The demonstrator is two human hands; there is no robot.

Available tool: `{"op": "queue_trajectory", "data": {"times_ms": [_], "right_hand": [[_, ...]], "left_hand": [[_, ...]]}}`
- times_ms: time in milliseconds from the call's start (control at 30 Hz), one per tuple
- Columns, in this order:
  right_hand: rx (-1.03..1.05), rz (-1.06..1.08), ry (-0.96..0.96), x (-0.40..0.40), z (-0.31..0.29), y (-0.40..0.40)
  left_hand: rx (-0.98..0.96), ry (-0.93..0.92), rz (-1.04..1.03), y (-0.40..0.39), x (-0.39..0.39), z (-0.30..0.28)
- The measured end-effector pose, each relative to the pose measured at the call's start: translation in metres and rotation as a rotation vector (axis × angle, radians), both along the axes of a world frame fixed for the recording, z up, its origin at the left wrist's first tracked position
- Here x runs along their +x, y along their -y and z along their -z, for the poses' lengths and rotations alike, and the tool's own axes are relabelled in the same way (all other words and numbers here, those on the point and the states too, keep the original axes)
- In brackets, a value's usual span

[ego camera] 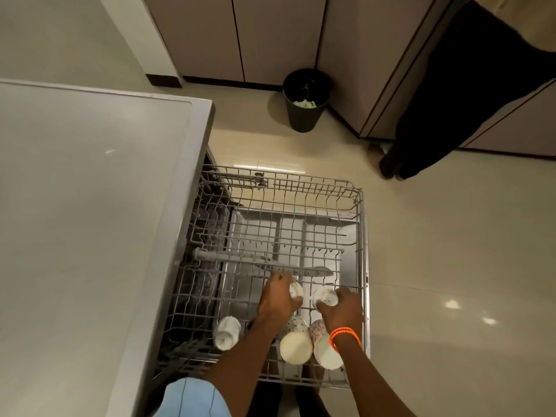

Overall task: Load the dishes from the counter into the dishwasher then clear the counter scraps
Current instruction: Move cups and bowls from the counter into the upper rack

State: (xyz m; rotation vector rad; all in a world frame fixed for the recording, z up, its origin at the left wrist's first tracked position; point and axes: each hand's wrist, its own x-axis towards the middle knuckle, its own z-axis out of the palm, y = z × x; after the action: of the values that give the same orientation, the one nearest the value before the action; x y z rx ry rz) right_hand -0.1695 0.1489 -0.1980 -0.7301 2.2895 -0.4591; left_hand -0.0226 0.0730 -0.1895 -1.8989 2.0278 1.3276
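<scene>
While two white cups are being gripped, one by the left hand (278, 297) and one by the right hand (341, 308), each cup, the left cup (296, 291) and the right cup (325, 297), is best being seated mouth-down between the upper rack (358, 206) tines.

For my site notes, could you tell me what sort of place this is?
Most likely a home kitchen: a pulled-out dishwasher rack holds upturned cups, it slides out from under a pale counter, and a small waste bin stands by the cabinet doors.

Five white ceramic cups (293, 344) lie on their sides in the pulled-out grey wire dishwasher rack (362, 266), clustered at its six o'clock edge.
</scene>
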Motion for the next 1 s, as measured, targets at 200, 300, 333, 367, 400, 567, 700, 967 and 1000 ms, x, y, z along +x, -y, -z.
{"op": "queue_trajectory", "data": {"times_ms": [200, 300, 333, 367, 400, 567, 700, 967, 1000], "right_hand": [[0.042, -0.016, -0.036, -0.001, 0.014, 0.005], [0.058, -0.03, -0.062, 0.0, 0.019, 0.004], [0.058, -0.032, -0.069, 0.0, 0.02, 0.004], [0.059, -0.036, -0.076, 0.0, 0.022, 0.003], [0.06, -0.04, -0.083, 0.0, 0.023, 0.003], [0.061, -0.049, -0.085, 0.0, 0.029, 0.003], [0.066, -0.068, -0.069, -0.002, 0.026, 0.004], [0.032, -0.055, -0.021, -0.003, 0.014, 0.001], [0.038, -0.061, -0.026, -0.003, 0.008, 0.001]], "left_hand": [[-0.011, 0.026, 0.026, -0.007, -0.009, 0.021], [-0.026, 0.035, 0.026, -0.01, -0.013, 0.028], [-0.026, 0.04, 0.027, -0.009, -0.015, 0.03], [-0.023, 0.047, 0.029, -0.009, -0.017, 0.031], [-0.024, 0.058, 0.034, -0.008, -0.018, 0.032], [-0.057, 0.091, 0.061, -0.01, -0.019, 0.038], [-0.079, 0.099, 0.069, -0.015, -0.019, 0.039], [-0.083, 0.11, 0.074, -0.014, -0.019, 0.022], [-0.094, 0.116, 0.081, -0.013, -0.018, 0.018]]}}
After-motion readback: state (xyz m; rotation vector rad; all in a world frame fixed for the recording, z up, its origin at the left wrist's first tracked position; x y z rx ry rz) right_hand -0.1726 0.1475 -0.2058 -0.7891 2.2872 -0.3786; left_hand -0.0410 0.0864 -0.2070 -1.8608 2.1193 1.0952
